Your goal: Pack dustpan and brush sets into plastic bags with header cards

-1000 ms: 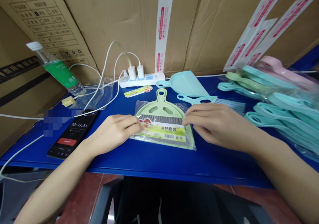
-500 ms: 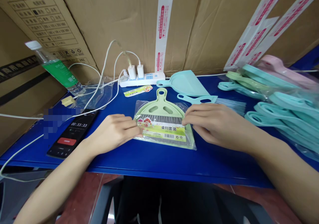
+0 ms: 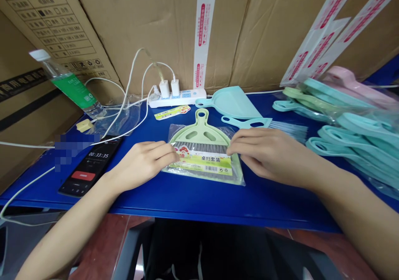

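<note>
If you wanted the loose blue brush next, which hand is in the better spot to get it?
Probably the right hand: it's just in front of the blue brush. The left hand is farther off, at the opposite side of the bagged green set.

Carton (image 3: 40, 26), upper left: "V6" beside a filled box, "V3" partly cut by the frame edge; phone (image 3: 89, 165), left: timer "00:33:35"; label (image 3: 202, 162) on the bagged dustpan set (image 3: 201, 131), centre: "桌扫套装", barcode, recycling sign; tape (image 3: 324, 43), upper right: red print, illegible.
</note>
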### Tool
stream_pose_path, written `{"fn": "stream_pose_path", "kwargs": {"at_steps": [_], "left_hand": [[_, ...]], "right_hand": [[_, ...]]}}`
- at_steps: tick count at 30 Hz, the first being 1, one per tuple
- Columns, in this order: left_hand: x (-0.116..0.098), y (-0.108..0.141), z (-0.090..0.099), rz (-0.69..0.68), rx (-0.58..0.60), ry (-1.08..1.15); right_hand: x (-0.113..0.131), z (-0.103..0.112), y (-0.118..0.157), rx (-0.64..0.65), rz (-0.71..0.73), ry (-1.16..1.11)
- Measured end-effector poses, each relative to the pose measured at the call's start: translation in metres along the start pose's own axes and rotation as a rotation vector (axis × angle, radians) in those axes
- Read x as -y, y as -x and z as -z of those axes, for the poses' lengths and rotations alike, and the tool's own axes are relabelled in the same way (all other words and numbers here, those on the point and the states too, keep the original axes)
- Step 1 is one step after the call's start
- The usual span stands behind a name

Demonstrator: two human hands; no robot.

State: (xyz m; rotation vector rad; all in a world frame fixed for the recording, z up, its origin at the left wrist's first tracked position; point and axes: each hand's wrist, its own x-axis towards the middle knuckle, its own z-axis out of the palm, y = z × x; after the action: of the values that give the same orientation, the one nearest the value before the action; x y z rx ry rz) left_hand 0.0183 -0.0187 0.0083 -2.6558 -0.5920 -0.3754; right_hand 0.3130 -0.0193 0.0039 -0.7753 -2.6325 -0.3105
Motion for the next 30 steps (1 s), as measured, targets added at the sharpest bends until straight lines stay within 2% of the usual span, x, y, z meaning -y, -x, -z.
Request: {"fn": "stream_pose_path", "kwargs": {"at_steps": [8, 16, 23, 26, 30], "left_hand": [[-0.0008, -0.001, -0.0012, 0.043, 0.013, -0.001], [-0.0009, -0.0017, -0.0013, -0.005, -0.03, -0.04], [-0.0007, -0.0015, -0.0015, 0.002, 0.024, -0.025], [-0.0003, -0.0003, -0.0034, 0.06, 0.066, -0.047], [0.0001, 0.0019, -0.0068, 0.224, 0.169, -0.097]], "right_hand": [[-0.0014, -0.0015, 0.0007, 0.021, -0.011, -0.008], [-0.0008, -0.0015, 0.001, 0.013, 0.001, -0.03], [-0.0028, -0.0038, 0.002, -0.008, 0.011, -0.065], [-0.0056, -0.0051, 0.0041, -0.009, -0.031, -0.004], [-0.0078, -0.0054, 0.0049, 0.054, -0.199, 0.039]]}}
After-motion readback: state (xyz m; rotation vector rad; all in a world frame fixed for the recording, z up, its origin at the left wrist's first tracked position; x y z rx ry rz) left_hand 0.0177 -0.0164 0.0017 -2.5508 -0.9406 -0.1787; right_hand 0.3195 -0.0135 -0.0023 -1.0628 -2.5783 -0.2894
